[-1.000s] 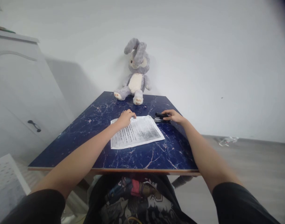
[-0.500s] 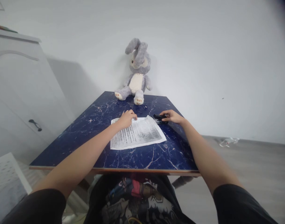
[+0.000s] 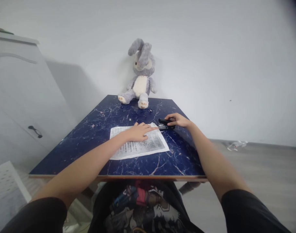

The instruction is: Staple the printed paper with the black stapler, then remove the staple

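Observation:
Printed paper sheets (image 3: 150, 145) lie on the blue marble-patterned table (image 3: 89, 142). My left hand (image 3: 139, 132) rests flat on the paper, fingers stretched out, with the index finger pointing toward the sheet's far right corner. On the right, my right hand (image 3: 178, 119) grips a black stapler (image 3: 166, 123) by its rear part. The stapler's front sits at that corner of the paper; whether the paper is between its jaws I cannot tell. How many sheets there are is also unclear.
A grey plush rabbit (image 3: 142, 72) sits at the table's back edge against the white wall. A small light scrap (image 3: 130, 119) lies beyond the paper. To the left stands a white cabinet (image 3: 24, 97). Some clear plastic (image 3: 236, 145) is on the floor at right.
My left hand has shifted right and nearer, its fingers now spread out over the paper. The paper has moved slightly left and toward me. My right hand stays on the stapler.

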`<state>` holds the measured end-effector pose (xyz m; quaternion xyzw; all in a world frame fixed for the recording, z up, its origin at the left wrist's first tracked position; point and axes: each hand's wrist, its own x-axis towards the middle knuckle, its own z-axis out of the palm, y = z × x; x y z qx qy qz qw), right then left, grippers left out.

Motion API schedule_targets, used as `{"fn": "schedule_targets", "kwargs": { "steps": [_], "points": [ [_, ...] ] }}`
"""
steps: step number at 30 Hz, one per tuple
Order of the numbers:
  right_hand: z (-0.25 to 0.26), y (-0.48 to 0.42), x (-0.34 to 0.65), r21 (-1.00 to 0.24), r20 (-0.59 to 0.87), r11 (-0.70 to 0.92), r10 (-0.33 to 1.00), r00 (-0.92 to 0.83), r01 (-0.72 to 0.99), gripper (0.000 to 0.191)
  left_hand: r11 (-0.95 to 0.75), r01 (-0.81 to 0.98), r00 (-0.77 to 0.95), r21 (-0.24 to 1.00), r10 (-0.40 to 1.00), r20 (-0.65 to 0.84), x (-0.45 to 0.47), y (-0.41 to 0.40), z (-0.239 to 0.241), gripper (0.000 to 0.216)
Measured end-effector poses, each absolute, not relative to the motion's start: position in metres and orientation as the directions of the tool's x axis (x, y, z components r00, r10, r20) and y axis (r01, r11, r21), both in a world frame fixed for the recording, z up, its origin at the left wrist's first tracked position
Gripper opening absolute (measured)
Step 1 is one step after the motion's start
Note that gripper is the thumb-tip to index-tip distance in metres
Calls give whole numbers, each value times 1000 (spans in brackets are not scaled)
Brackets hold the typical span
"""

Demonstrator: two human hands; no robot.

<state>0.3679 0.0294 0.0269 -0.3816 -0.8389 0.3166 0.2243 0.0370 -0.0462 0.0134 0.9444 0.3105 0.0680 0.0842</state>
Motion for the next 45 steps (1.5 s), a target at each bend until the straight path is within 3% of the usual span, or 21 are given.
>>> {"fn": "schedule_targets", "kwargs": {
  "steps": [6,14,25,30,45],
  "points": [
    [28,27,367,-713,96,503,760,-643,489,39,-793,581,796,183,601,75,41,-44,9,59],
    [30,28,362,-654,127,569,732,-670,498,39,-787,526,825,322,564,32,40,-38,3,65],
    [41,22,360,-613,91,586,718,-690,530,39,-801,517,827,302,558,64,42,-40,4,59],
    [42,22,363,-621,99,583,722,-685,524,37,-807,516,827,285,557,80,44,-40,6,69],
    [43,20,357,-587,103,613,704,-702,529,43,-818,531,837,224,547,14,51,-45,8,66]
  ]
}}
